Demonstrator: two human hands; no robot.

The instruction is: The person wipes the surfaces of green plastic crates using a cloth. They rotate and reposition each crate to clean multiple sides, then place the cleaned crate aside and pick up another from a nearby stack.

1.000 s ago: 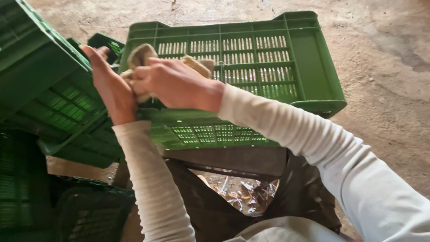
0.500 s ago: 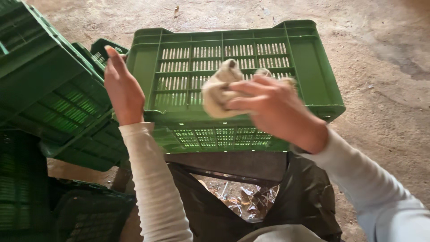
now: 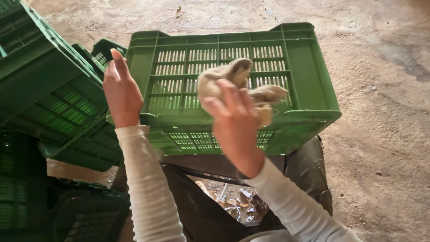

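Observation:
A green slatted plastic crate is tipped toward me, its open inside facing up. My right hand is raised in front of it and grips a crumpled beige rag held against the crate's slatted bottom. My left hand is up at the crate's left wall, fingers straight and together, holding nothing; whether it touches the wall is unclear. Both arms wear pale long sleeves.
More green crates are stacked tilted at the left, with darker ones below them. A black bag under the crate holds scraps and litter. Bare dusty concrete floor lies to the right and behind.
My right hand took the rag away from my left hand and carried it rightward into the crate. The left hand opened and stayed by the crate's left wall.

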